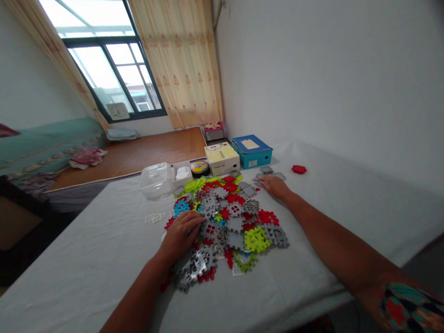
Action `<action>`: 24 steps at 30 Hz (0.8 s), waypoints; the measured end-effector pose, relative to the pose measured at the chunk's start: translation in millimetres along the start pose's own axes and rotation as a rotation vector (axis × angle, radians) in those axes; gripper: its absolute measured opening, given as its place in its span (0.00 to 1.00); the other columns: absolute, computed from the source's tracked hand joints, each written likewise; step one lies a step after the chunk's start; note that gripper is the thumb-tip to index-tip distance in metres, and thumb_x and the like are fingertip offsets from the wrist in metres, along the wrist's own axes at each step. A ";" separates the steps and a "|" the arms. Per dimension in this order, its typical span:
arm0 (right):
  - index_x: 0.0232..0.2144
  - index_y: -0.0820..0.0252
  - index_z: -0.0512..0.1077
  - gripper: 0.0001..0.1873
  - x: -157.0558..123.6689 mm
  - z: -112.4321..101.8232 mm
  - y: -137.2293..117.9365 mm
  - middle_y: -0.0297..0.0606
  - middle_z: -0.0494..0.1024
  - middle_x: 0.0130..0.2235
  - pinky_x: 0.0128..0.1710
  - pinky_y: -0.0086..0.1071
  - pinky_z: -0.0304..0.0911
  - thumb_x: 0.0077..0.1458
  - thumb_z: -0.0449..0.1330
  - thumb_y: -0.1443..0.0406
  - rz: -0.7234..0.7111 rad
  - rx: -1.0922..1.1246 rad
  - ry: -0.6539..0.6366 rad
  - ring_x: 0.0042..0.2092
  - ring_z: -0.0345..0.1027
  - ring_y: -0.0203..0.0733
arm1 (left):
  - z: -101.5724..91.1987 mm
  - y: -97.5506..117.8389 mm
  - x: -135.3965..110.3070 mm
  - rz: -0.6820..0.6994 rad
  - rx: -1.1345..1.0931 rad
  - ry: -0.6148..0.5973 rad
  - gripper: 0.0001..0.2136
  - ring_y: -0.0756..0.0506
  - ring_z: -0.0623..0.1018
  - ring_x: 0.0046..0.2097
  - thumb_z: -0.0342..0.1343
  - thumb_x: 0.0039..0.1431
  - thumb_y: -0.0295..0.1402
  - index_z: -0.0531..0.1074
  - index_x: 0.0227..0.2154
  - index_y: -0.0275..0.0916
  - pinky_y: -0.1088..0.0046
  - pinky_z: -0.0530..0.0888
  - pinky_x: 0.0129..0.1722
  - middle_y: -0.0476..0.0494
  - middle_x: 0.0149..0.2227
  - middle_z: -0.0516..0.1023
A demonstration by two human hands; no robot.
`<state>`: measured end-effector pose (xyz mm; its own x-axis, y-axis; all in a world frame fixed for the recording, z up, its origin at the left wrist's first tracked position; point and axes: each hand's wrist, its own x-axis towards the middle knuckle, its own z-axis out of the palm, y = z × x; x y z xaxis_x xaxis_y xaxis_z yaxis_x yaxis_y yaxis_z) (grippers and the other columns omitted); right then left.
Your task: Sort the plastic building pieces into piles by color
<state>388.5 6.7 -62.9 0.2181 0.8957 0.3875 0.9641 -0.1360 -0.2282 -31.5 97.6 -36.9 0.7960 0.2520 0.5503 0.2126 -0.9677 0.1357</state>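
Note:
A loose heap of flat plastic interlocking tiles with notched edges covers the middle of the table. My left hand [183, 229] rests on its left side, fingers stretched over the tiles beside a grey window tile [210, 228]. Beyond the heap, my right hand [274, 186] has its fingers closed at the edge of a small group of grey tiles [266, 170], touching one. Around the heap lie a lime-green tile [257, 239], a blue tile [181, 206] and a red tile [268, 217]. A separate red piece [299, 169] lies farther right.
A clear plastic container [156, 181], a white box [182, 173], a round black-and-yellow tin [200, 168], a yellow-and-white box [222, 157] and a blue box [252, 151] line the far edge. White window-shaped pieces [155, 218] lie left of the heap. A wall [329, 92] rises behind.

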 end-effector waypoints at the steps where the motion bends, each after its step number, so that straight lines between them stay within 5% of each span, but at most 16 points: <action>1: 0.47 0.59 0.77 0.17 1.2 -4.8 4.9 0.44 0.79 0.47 0.49 0.37 0.62 0.62 0.52 0.63 0.042 -0.007 0.070 0.48 0.69 0.47 | -0.5 0.4 0.4 0.000 0.001 0.001 0.10 0.46 0.76 0.47 0.51 0.64 0.30 0.76 0.43 0.43 0.63 0.74 0.50 0.43 0.43 0.79; 5: 0.45 0.62 0.78 0.17 -0.8 -20.9 41.7 0.46 0.79 0.48 0.53 0.41 0.59 0.60 0.52 0.64 0.177 -0.024 0.262 0.50 0.68 0.49 | -1.2 1.0 0.6 -0.003 -0.006 -0.009 0.10 0.46 0.76 0.47 0.51 0.64 0.30 0.76 0.43 0.43 0.63 0.74 0.50 0.43 0.44 0.78; 11: 0.41 0.63 0.80 0.19 -16.1 -15.3 87.0 0.46 0.81 0.43 0.49 0.42 0.62 0.50 0.54 0.72 0.367 0.007 0.200 0.47 0.71 0.50 | -1.0 1.0 0.0 -0.001 -0.013 -0.001 0.10 0.46 0.76 0.47 0.51 0.64 0.30 0.76 0.43 0.43 0.63 0.74 0.51 0.43 0.43 0.78; 16: 0.43 0.60 0.79 0.24 -15.9 -8.7 85.9 0.43 0.80 0.44 0.50 0.40 0.62 0.47 0.51 0.76 0.393 0.005 0.216 0.48 0.69 0.48 | -0.5 -0.7 -0.9 -0.004 -0.010 -0.006 0.10 0.45 0.76 0.47 0.51 0.64 0.31 0.76 0.43 0.43 0.63 0.74 0.50 0.43 0.43 0.78; 24: 0.43 0.58 0.77 0.16 -14.7 -9.3 63.5 0.42 0.78 0.49 0.52 0.41 0.60 0.56 0.55 0.66 0.294 -0.040 0.193 0.51 0.66 0.49 | -0.6 -0.2 0.0 0.004 -0.013 0.002 0.10 0.45 0.76 0.47 0.51 0.64 0.30 0.76 0.43 0.43 0.63 0.74 0.50 0.43 0.43 0.79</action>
<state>447.9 -19.1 -74.8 0.5078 0.7201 0.4728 0.8604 -0.3959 -0.3210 -31.9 97.8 -36.5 0.7959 0.2482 0.5523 0.2021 -0.9687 0.1440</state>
